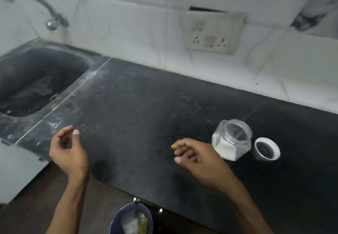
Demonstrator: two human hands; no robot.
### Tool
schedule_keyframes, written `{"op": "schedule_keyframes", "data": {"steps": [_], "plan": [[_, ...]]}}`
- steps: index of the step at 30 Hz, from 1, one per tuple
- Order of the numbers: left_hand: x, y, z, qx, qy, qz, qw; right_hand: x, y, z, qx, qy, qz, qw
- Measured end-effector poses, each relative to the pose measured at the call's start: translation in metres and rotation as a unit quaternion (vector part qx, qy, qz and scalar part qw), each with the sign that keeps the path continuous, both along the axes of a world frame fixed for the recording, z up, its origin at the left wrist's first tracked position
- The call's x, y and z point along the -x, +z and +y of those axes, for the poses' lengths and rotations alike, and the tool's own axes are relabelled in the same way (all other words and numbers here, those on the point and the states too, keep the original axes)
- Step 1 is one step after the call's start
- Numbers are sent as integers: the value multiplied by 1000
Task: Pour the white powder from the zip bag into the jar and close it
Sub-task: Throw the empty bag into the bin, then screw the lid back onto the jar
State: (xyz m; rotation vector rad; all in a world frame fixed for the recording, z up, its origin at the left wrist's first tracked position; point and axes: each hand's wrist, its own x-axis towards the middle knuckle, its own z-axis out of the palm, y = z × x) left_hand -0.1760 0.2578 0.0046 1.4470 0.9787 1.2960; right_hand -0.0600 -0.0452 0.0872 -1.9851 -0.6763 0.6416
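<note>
A clear glass jar (231, 140) stands on the black counter (139, 106) at the right, its mouth uncovered and white powder filling its lower part. Its white lid (267, 148) lies upside down just right of it. My right hand (197, 157) hovers just left of the jar with fingers loosely curled and apart; a small yellowish spot shows at the index fingertip. My left hand (68, 151) is over the counter's left front corner, fingers apart and holding nothing. A crumpled clear bag (130, 223) lies inside a blue bin (117, 221) below the counter edge.
A dark sink (36, 80) with a metal tap (36, 9) sits at the back left. A socket plate (214, 32) hangs on the white tiled wall. A few yellow crumbs dot the counter. Brown floor shows below left.
</note>
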Motion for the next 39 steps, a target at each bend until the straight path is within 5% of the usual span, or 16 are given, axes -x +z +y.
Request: {"op": "schedule_keyframes", "data": {"steps": [7,13,17,27,39], "plan": [[-121,90,-121,-94,-249,-13,964,-61,33,-60,-36,-85,-84,992],[-199,106,-241,-158,-497,70,851,-108,43,-126,-13,-139,-146,979],[-216,72,-288,-220,-550,149,792,-127,36,-161,13,-160,-164,973],[-207,35,-298,-209,-516,158,815,-146,-25,-209,261,-148,-85,950],[-198,12,-295,-87,-510,111,848,-151,-79,-175,350,-182,-108,913]]}}
